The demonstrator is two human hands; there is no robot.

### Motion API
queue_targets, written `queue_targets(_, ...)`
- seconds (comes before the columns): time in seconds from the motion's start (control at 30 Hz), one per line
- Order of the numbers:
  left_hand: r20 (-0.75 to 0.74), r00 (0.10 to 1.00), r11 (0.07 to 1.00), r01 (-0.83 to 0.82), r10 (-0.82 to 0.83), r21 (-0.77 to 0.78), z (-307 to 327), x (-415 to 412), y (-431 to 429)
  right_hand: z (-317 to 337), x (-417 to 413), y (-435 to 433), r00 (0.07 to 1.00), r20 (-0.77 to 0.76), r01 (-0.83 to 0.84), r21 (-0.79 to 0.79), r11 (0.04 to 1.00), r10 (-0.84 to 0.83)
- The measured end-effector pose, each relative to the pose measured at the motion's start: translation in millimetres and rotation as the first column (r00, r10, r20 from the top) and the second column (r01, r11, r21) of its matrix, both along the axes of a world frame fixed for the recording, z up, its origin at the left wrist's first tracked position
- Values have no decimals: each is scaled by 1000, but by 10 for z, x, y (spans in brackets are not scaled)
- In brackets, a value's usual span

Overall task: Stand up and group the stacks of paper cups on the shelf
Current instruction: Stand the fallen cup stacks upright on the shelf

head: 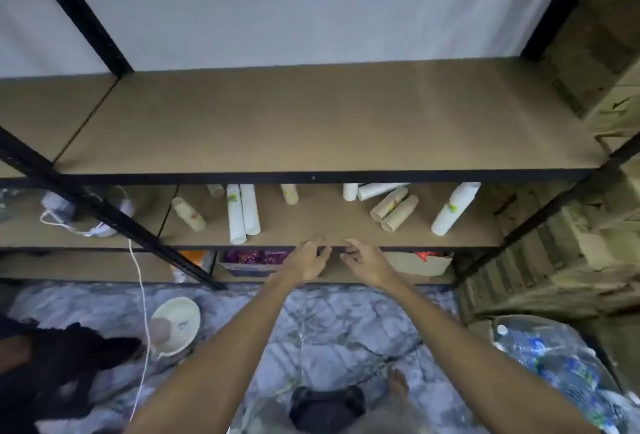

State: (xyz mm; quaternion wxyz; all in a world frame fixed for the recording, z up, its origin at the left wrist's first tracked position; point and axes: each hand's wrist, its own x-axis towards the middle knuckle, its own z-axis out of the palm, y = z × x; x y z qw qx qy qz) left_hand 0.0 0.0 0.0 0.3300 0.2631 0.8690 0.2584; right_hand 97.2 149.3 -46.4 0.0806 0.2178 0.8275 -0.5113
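Hovering empty and half-open at the brown fibreboard shelf's (311,226) near edge, left hand (306,260) and right hand (367,260) seem poised to reach the toppled white paper-cup stacks (242,212) beyond.

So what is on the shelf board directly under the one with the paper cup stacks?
A box of purple packets and a cardboard box with something red. The cup shelf above covers everything further back.

We see a brown shelf board (311,222) in a black frame. Stacks of paper cups (242,212) lie tipped over along it: two white ones side by side left of centre reaching the front edge, brown ones (394,208) toward the right.
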Motion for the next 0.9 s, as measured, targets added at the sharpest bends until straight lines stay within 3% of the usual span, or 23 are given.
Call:
queue_targets(0.23,44,998,997,36,-33,-70,-491,-376,102,-295,-291,133,994,26,107,-40,993,-106)
queue_targets(0.5,-38,994,994,106,-106,19,-1175,-971,151,-1045,-808,99,984,-12,177,-27,984,-177)
queue_targets(0.7,-192,980,983,77,-45,165,-1885,-1285,244,-1563,-1018,175,962,-126,244,-16,970,-244)
queue_targets(0.9,-317,948,938,98,13,333,-2498,-1556,516,-2007,-1332,385,897,-367,275,23,961,-247)
